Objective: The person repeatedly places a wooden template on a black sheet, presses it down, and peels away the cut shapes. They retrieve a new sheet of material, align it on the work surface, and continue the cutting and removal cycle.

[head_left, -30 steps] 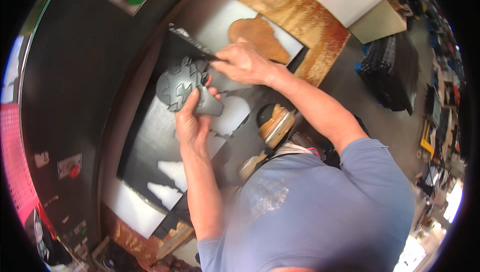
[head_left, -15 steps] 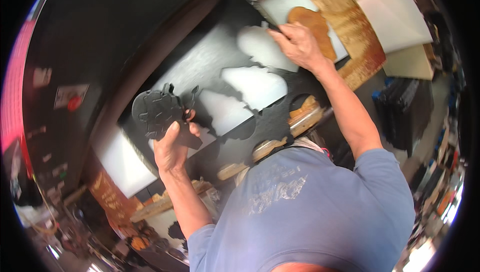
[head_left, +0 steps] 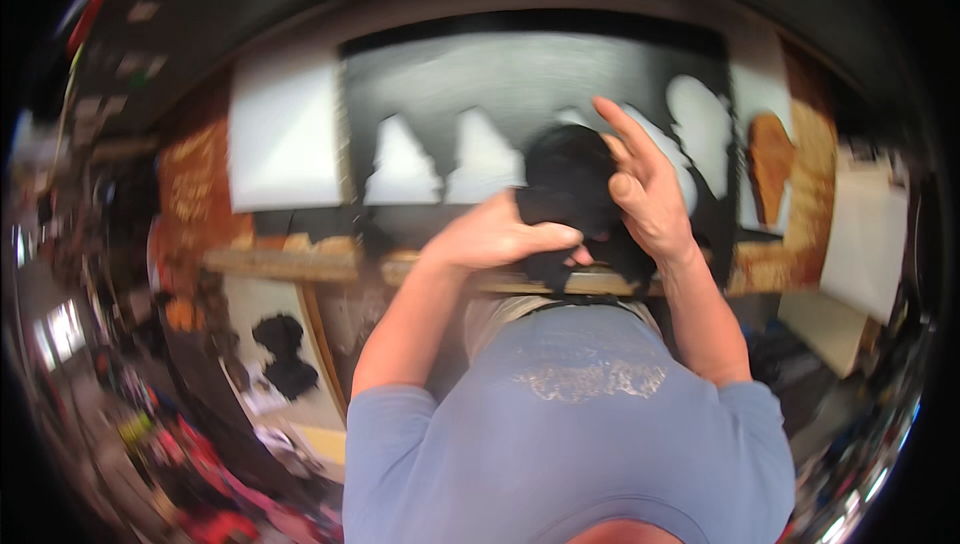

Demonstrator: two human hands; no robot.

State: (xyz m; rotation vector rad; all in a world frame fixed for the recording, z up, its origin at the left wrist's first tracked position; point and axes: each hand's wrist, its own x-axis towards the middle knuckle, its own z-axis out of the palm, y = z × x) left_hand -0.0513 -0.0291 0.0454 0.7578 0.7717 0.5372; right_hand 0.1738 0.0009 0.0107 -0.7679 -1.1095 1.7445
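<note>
My left hand [head_left: 510,234] is closed on a stack of black cut-out pieces [head_left: 570,179], its thumb lying across the near side. The pieces are dark and blurred, so their number and exact outlines cannot be made out. Close by on the right, my right hand [head_left: 650,184] has its fingers apart, the index finger stretched out past the stack's edge; any contact is unclear. Beneath both hands lies a black sheet [head_left: 520,64] with several sole-like openings. A white surface [head_left: 400,164] shows through them.
A brown sole-shaped piece [head_left: 770,169] rests right of the sheet. White board [head_left: 285,144] shows on the left. A wooden rail [head_left: 280,263] runs along the table's near edge. Black scraps [head_left: 285,354] lie on a lower surface at left.
My right hand has come from the sheet's far right edge to beside the stack. My left hand has brought the stack in front of my body. The view has turned level.
</note>
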